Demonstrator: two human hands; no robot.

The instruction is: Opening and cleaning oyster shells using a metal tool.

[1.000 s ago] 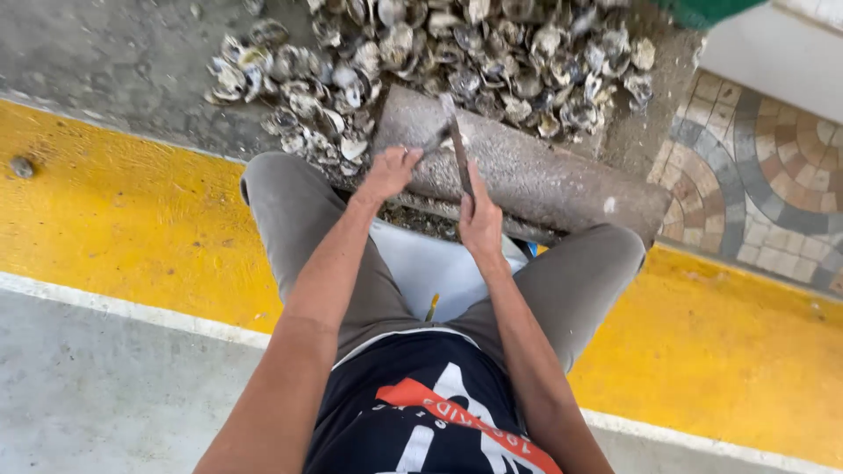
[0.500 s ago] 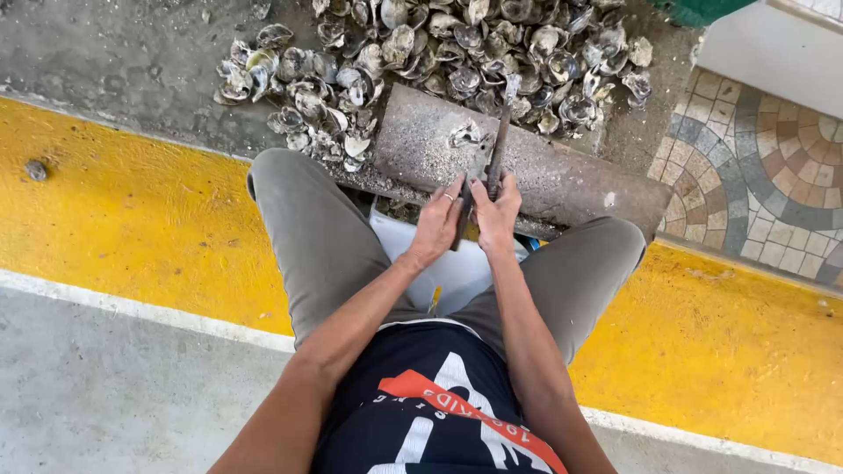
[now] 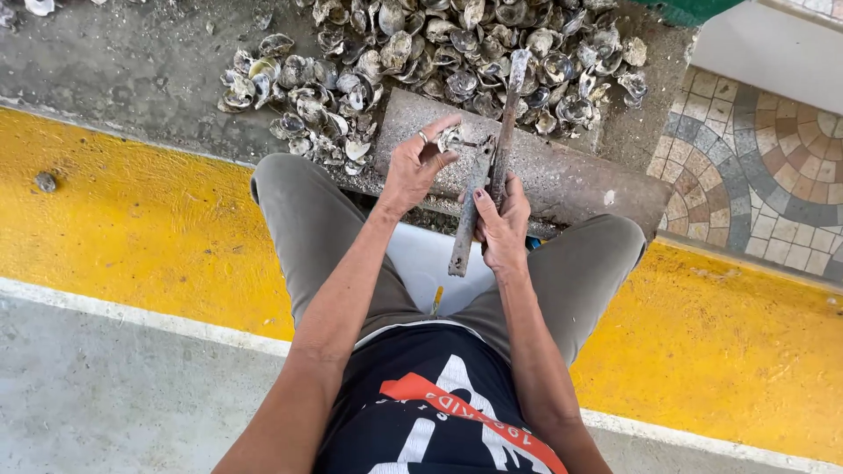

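Gripping two metal bars (image 3: 492, 167), one oyster (image 3: 450, 138); two hands.

Outdoor spot in flat daylight, no harsh shadows. Rough grey concrete ground (image 3: 132, 61) up top, then a wide yellow painted band (image 3: 114, 237) edged by a white line (image 3: 132, 318), with paler concrete (image 3: 105, 404) below it. Over on the right there's a patch of patterned mosaic paving (image 3: 764, 184) and a white wall base (image 3: 773, 53).
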